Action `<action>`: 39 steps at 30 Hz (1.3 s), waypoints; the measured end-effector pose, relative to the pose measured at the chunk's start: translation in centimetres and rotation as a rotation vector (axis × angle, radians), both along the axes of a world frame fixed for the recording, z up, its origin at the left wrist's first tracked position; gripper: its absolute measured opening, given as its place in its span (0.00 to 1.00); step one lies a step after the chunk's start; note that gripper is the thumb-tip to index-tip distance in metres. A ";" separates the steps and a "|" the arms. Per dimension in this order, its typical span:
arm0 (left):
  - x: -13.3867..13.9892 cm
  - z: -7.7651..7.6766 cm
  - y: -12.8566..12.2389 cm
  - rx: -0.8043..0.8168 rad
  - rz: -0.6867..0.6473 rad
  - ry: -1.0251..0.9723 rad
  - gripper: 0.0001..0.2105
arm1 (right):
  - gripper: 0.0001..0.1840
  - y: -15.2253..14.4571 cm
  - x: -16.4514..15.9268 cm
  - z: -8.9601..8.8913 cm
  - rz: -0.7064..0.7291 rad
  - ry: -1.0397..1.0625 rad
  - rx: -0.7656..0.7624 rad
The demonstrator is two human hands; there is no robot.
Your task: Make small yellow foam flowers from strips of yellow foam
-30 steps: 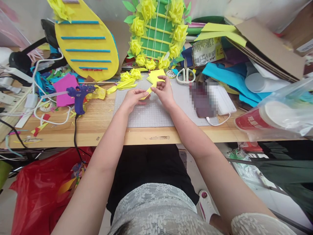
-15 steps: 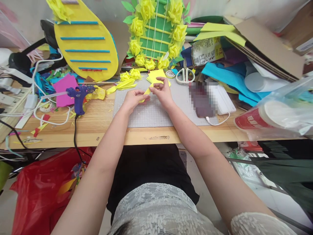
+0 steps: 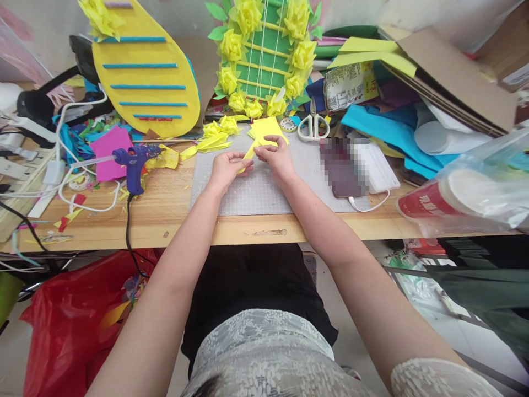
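Over the grey cutting mat (image 3: 256, 198), a narrow folded piece of yellow paper (image 3: 250, 151) is stretched between my hands. My left hand (image 3: 228, 170) pinches its lower end between thumb and fingers. At its upper end, my right hand (image 3: 276, 156) grips it with thumb and fingertips. Just behind my hands lies a stack of yellow paper squares (image 3: 264, 128). Yellow paper flowers (image 3: 221, 127) and folded yellow strips (image 3: 212, 144) rest to the left of that stack.
Scissors (image 3: 313, 128), a phone (image 3: 343, 168) and a white power bank (image 3: 378, 168) lie on the right. A purple glue gun (image 3: 134, 165) stands at left, its cord hanging over the edge. A bagged red cup (image 3: 430, 199) sits far right. Behind are a yellow cutout (image 3: 144, 71) and a flower-trimmed green board (image 3: 264, 60).
My right fingers have shifted slightly along the yellow paper and curled a little. My left hand keeps its pinch, nearly in the same place.
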State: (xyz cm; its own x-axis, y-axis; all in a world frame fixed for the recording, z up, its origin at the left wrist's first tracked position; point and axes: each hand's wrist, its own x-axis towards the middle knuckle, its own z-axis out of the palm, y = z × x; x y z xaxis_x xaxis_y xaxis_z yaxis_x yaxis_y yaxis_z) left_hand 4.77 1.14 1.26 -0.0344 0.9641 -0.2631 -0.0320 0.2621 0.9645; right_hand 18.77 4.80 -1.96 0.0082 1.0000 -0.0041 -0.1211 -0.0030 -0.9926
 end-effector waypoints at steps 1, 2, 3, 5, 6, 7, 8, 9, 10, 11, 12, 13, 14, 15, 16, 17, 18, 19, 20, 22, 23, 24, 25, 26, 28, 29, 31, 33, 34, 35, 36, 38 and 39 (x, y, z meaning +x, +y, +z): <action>0.0 0.0 0.0 0.002 0.005 -0.003 0.11 | 0.28 0.0 -0.1 0.0 0.001 0.001 0.003; 0.0 0.0 0.0 0.006 0.012 -0.009 0.11 | 0.29 0.0 -0.2 -0.1 0.008 0.005 0.007; 0.0 0.1 -0.1 0.012 0.020 -0.017 0.12 | 0.30 -0.1 -0.4 -0.2 0.024 0.010 0.012; 0.1 0.1 -0.1 0.021 0.026 -0.032 0.14 | 0.32 -0.1 -0.8 -0.5 0.068 0.013 0.022; 0.1 0.1 -0.1 0.022 0.026 -0.037 0.14 | 0.33 -0.1 -1.0 -0.6 0.084 0.006 0.027; 0.1 0.1 -0.2 0.019 0.026 -0.039 0.14 | 0.34 -0.1 -1.1 -0.6 0.088 -0.004 0.032; 0.1 0.1 -0.2 0.013 0.028 -0.039 0.14 | 0.34 -0.1 -1.1 -0.6 0.081 -0.017 0.038; 0.2 0.2 -0.2 0.006 0.030 -0.038 0.13 | 0.33 -0.1 -1.1 -0.6 0.067 -0.030 0.043; 0.2 0.2 -0.2 -0.001 0.029 -0.039 0.12 | 0.33 -0.1 -1.1 -0.5 0.049 -0.039 0.048; 0.3 0.3 -0.3 -0.007 0.027 -0.042 0.11 | 0.33 -0.1 -1.0 -0.4 0.034 -0.044 0.052; 0.3 0.3 -0.3 -0.011 0.021 -0.045 0.10 | 0.32 -0.2 -1.0 -0.3 0.024 -0.044 0.054; 0.3 0.3 -0.3 -0.014 0.014 -0.048 0.10 | 0.32 -0.2 -0.9 -0.2 0.015 -0.040 0.055; 0.3 0.4 -0.3 -0.017 0.008 -0.049 0.09 | 0.31 -0.3 -0.9 -0.1 0.008 -0.033 0.052; 0.3 0.4 -0.3 -0.021 0.002 -0.048 0.09 | 0.31 -0.4 -0.9 0.0 0.001 -0.025 0.047; 0.3 0.4 -0.3 -0.024 -0.003 -0.046 0.08 | 0.30 -0.4 -0.9 0.1 -0.005 -0.017 0.041; 0.2 0.4 -0.2 -0.027 -0.007 -0.044 0.08 | 0.30 -0.4 -0.9 0.2 -0.009 -0.010 0.034; 0.2 0.4 -0.2 -0.030 -0.013 -0.041 0.07 | 0.29 -0.5 -0.9 0.3 -0.011 -0.003 0.027; 0.1 0.3 -0.2 -0.032 -0.020 -0.039 0.07 | 0.28 -0.5 -1.0 0.4 -0.011 0.002 0.020; 0.0 0.3 -0.1 -0.033 -0.030 -0.037 0.06 | 0.28 -0.6 -1.0 0.5 -0.010 0.007 0.014; -0.2 0.2 -0.1 -0.032 -0.060 -0.035 0.05 | 0.27 -0.6 -1.1 0.8 -0.003 0.017 0.009; -0.3 0.2 -0.1 -0.030 -0.079 -0.033 0.04 | 0.27 -0.7 -1.1 1.0 0.003 0.022 0.010; -0.4 0.2 -0.1 -0.026 -0.096 -0.031 0.04 | 0.27 -0.7 -1.1 1.1 0.010 0.027 0.010; -0.4 0.2 -0.1 -0.021 -0.111 -0.028 0.04 | 0.27 -0.8 -1.1 1.2 0.018 0.031 0.009; -0.5 0.2 -0.1 -0.016 -0.118 -0.026 0.04 | 0.26 -0.8 -1.1 1.3 0.029 0.036 0.007; -0.4 0.3 -0.1 -0.007 -0.103 -0.024 0.04 | 0.26 -0.8 -1.1 1.3 0.054 0.046 0.000; -0.4 0.4 -0.1 -0.004 -0.089 -0.025 0.04 | 0.26 -0.9 -1.1 1.3 0.066 0.050 -0.002; -0.2 0.3 -0.1 -0.001 -0.067 -0.024 0.04 | 0.25 -0.9 -1.2 1.1 0.079 0.062 0.002; -0.1 0.2 -0.1 0.002 -0.061 -0.019 0.04 | 0.24 -0.9 -1.2 0.9 0.083 0.085 0.003; -0.1 0.1 -0.1 0.003 -0.060 -0.015 0.04 | 0.24 -0.9 -1.1 0.8 0.082 0.101 0.001; 0.0 0.0 -0.1 0.004 -0.056 -0.013 0.04 | 0.24 -0.8 -1.1 0.7 0.078 0.118 -0.004; 0.0 0.0 -0.1 0.005 -0.050 -0.011 0.03 | 0.23 -0.7 -1.1 0.6 0.068 0.134 -0.010; 0.0 -0.2 -0.2 0.007 -0.043 -0.012 0.03 | 0.21 -0.5 -0.9 0.5 0.038 0.151 -0.015; 0.0 -0.2 -0.2 0.007 -0.044 -0.011 0.04 | 0.20 -0.4 -0.8 0.4 0.020 0.149 -0.013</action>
